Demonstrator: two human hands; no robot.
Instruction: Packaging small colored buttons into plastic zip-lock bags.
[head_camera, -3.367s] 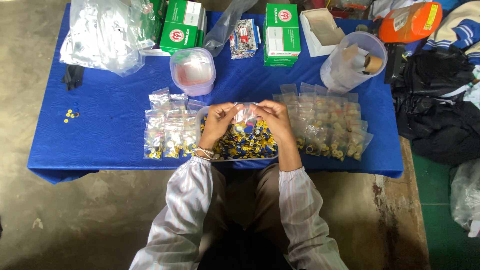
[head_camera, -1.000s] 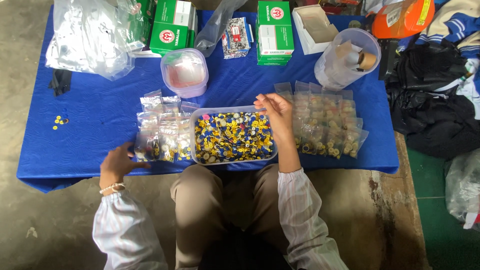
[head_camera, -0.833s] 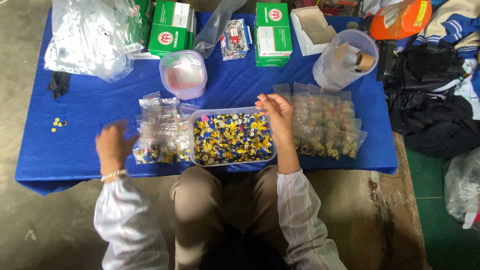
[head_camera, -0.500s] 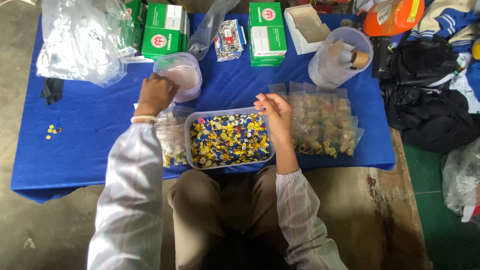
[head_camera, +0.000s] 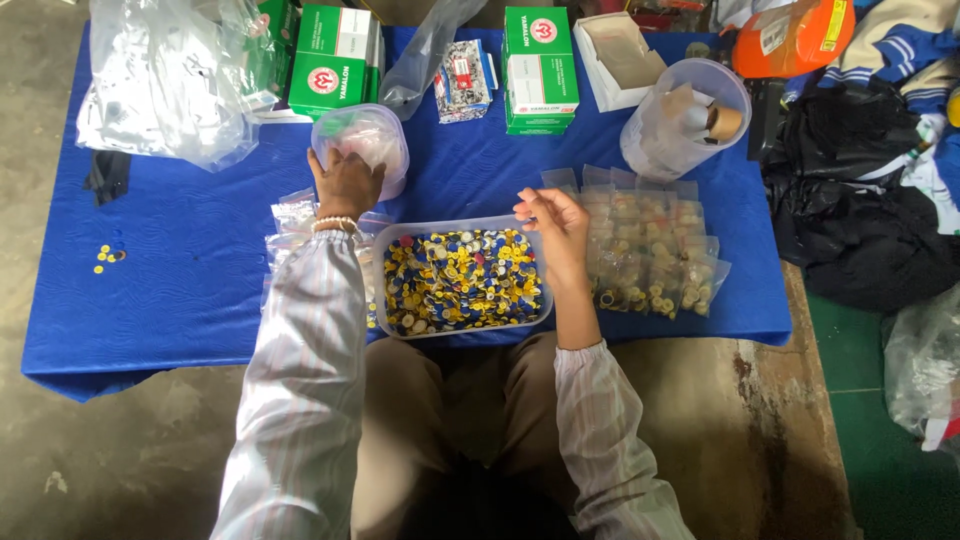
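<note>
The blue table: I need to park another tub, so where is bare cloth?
Bare cloth on the blue table: left, between the loose yellow buttons and the left hand. Crowded: back edge with green boxes; right side under filled bags.

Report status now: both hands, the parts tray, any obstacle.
Left hand on the small clear tub. Right hand pinched above the tray of coloured caps, contents unclear. Filled bags beside; nothing blocking.

Two green cartons (head_camera: 335, 55) (head_camera: 540, 62), an open white box (head_camera: 620, 50) and dark clothing (head_camera: 865, 230) noted beside the blue counter (head_camera: 190, 270).
</note>
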